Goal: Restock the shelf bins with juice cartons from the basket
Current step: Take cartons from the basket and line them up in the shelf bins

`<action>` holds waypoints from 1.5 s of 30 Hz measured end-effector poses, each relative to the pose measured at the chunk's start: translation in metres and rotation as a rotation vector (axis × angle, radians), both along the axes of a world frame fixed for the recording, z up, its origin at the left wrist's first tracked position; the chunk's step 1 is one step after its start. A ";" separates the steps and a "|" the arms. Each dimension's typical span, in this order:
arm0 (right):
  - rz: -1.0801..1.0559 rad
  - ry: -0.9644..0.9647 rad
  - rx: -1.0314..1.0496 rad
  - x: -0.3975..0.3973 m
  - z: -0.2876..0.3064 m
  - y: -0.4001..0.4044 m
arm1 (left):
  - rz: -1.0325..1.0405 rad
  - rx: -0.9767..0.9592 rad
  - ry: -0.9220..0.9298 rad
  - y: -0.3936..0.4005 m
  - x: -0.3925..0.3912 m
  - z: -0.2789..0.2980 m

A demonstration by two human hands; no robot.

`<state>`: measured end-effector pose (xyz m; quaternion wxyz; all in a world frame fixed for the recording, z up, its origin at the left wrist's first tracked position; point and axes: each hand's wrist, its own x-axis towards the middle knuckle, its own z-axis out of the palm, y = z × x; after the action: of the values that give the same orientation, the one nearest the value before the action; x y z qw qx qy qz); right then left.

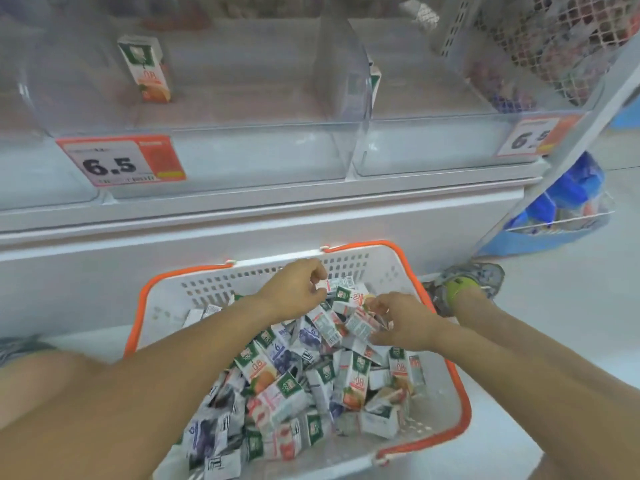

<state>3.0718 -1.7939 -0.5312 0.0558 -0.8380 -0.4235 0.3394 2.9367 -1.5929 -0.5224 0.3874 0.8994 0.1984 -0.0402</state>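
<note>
A white basket (446, 420) with an orange rim stands on the floor, heaped with several small juice cartons (277, 386). Both my hands reach into its far end. My left hand (294, 289) has its fingers curled down onto a carton at the top of the pile. My right hand (403, 320) pinches a small carton (360, 325) beside it. Above, a clear shelf bin (242, 147) holds one upright orange-labelled carton (147, 67) near its back. A second clear bin (433, 143) sits to the right, with a carton edge showing behind the divider.
Price tags reading 6.5 (119, 162) hang on the bin fronts. A white shelf base runs under the bins. A wire rack with blue packets (564, 202) stands at right. My shoe (467, 282) is next to the basket's far right corner.
</note>
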 end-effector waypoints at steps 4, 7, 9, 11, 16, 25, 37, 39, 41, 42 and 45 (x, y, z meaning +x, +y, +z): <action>0.051 -0.038 -0.073 -0.009 -0.021 0.000 | 0.021 0.036 0.095 -0.010 0.007 -0.025; 0.030 -0.031 -0.064 -0.013 -0.023 -0.002 | 0.002 0.135 0.188 -0.011 0.013 -0.037; 0.009 -0.070 -0.054 -0.015 -0.025 -0.005 | -0.004 0.181 0.244 -0.013 0.016 -0.042; -0.001 -0.105 -0.037 -0.016 -0.027 -0.007 | 0.013 0.173 0.295 -0.015 0.020 -0.049; -0.117 -0.066 0.047 -0.011 -0.019 -0.009 | 0.036 0.226 0.385 -0.020 0.024 -0.064; -0.216 0.038 0.109 0.019 0.038 0.002 | 0.144 -0.163 0.365 -0.017 0.028 -0.038; 0.139 0.163 0.193 0.036 0.154 0.004 | -0.001 -0.741 0.179 0.030 -0.049 0.097; 0.190 0.196 0.181 0.027 0.175 0.008 | 0.037 -0.830 0.136 0.038 -0.066 0.105; 0.219 0.296 0.219 0.016 0.192 0.013 | 0.101 -0.920 0.068 0.040 -0.077 0.112; 0.225 0.346 0.260 0.011 0.200 0.017 | 0.152 -0.968 0.028 0.039 -0.080 0.116; 0.199 0.504 0.386 -0.006 0.218 0.034 | 0.316 -1.055 -0.056 0.031 -0.085 0.127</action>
<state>3.0658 -1.7596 -0.3130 0.2833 -0.6562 -0.5327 0.4532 2.8517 -1.5621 -0.3959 0.7920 0.5434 0.2734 -0.0515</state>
